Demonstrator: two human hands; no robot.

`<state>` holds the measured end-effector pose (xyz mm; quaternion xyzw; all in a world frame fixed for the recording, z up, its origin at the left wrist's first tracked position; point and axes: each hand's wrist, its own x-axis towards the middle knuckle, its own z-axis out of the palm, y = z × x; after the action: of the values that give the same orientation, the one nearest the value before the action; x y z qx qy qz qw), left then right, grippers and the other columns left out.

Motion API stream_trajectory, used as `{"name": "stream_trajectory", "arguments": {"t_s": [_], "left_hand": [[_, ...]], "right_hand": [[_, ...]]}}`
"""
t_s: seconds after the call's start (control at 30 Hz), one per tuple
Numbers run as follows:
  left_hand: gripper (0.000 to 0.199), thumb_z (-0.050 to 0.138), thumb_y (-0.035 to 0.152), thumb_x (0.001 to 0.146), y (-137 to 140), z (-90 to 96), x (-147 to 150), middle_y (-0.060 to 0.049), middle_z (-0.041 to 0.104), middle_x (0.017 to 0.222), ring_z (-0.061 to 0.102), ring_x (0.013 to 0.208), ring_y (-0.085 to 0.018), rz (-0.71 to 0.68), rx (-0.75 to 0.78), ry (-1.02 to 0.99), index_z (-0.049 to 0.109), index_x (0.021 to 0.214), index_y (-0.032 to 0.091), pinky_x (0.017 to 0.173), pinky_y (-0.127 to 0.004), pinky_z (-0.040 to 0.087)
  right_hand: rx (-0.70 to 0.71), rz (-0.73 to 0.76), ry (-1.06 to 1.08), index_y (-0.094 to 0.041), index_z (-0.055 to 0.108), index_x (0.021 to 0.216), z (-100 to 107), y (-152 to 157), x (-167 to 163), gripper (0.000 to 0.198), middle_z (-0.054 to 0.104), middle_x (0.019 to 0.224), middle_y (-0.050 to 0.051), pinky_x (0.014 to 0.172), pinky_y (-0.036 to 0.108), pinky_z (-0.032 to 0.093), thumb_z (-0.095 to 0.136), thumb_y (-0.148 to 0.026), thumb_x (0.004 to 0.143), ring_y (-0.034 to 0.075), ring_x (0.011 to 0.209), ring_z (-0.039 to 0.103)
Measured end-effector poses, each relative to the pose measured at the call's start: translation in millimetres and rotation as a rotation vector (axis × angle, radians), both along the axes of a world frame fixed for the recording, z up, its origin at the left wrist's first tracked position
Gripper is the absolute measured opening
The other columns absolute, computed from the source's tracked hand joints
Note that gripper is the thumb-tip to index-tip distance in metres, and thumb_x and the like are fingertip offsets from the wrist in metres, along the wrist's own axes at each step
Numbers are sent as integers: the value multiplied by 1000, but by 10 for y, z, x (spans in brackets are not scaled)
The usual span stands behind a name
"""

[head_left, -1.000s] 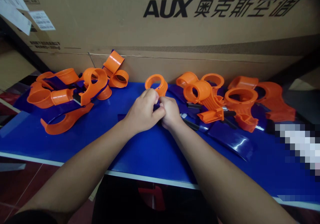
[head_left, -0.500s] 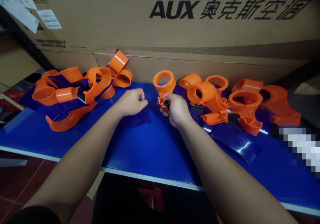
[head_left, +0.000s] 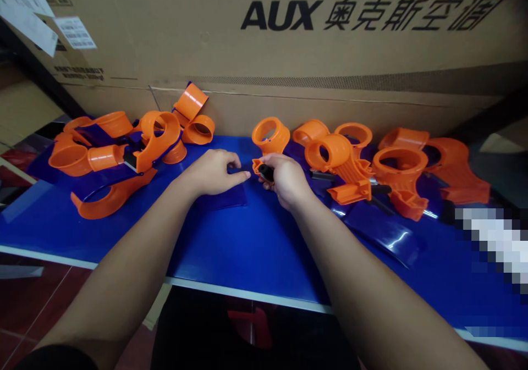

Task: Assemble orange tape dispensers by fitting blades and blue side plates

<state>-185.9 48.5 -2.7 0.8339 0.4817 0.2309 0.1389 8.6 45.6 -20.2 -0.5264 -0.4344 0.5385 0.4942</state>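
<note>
My right hand is wrapped around the handle of an orange tape dispenser. Its ring points away from me, and a black roller-like part shows beside my thumb. To the left, my left hand hovers low over the table with thumb and fingers apart, and nothing visible is in it. Just below it lies a flat dark blue plastic piece, partly covered by the hand. The undersides of my left fingers are hidden.
A heap of orange and blue dispenser parts lies at the left. Several more orange dispensers and a blue plastic piece lie at the right. Behind the blue table stands a large cardboard box.
My left thumb has stretched out to the right, away from the fingers, opening the hand. The dispenser in my right hand has tilted slightly and its black part now points more toward the left hand.
</note>
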Motion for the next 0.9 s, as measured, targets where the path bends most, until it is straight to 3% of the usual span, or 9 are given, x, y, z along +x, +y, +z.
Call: {"name": "stream_trajectory", "arguments": {"t_s": [0.13, 0.3, 0.5, 0.7, 0.8, 0.9], "left_hand": [[41, 75, 43, 88, -58, 7, 89, -7, 74, 114, 69, 100, -20, -87, 223, -199, 71, 121, 19, 93, -35, 56], [38, 71, 35, 94, -128, -37, 231, -9, 67, 118, 64, 113, -24, -174, 384, -113, 70, 128, 21, 103, -42, 55], [15, 63, 22, 98, -174, -43, 305, -10, 66, 119, 63, 113, -23, -152, 369, -72, 69, 111, 17, 103, -40, 54], [15, 60, 30, 102, -137, 61, 193, -7, 71, 104, 66, 96, -19, -12, 359, -129, 66, 107, 17, 89, -34, 54], [16, 65, 33, 98, -133, 82, 162, -3, 73, 96, 67, 86, -18, 99, 353, -138, 67, 106, 19, 82, -32, 53], [16, 69, 34, 91, -144, 26, 211, -4, 75, 91, 68, 88, -22, 143, 301, -65, 69, 99, 20, 83, -36, 52]], "right_hand": [[34, 12, -51, -19, 67, 84, 12, -2, 14, 19, 62, 68, 1, 45, 25, 38, 54, -23, 71, 14, 57, 55], [93, 60, -68, -20, 65, 86, 37, -50, 3, 17, 63, 76, 0, 50, 25, 40, 52, -24, 75, 13, 59, 52], [143, 59, -172, -20, 67, 87, 25, -40, 14, 22, 65, 80, 2, 51, 26, 39, 50, -34, 83, 15, 62, 53], [203, -48, -381, -19, 72, 92, 19, 26, 125, 45, 75, 93, 8, 69, 30, 49, 44, -54, 94, 21, 84, 66], [195, -78, -431, -19, 72, 92, 32, 68, 208, 47, 76, 95, 9, 76, 32, 51, 43, -56, 96, 23, 90, 68], [206, -78, -490, -19, 72, 92, 48, 106, 270, 44, 76, 97, 10, 80, 34, 53, 42, -51, 96, 24, 92, 68]]}}
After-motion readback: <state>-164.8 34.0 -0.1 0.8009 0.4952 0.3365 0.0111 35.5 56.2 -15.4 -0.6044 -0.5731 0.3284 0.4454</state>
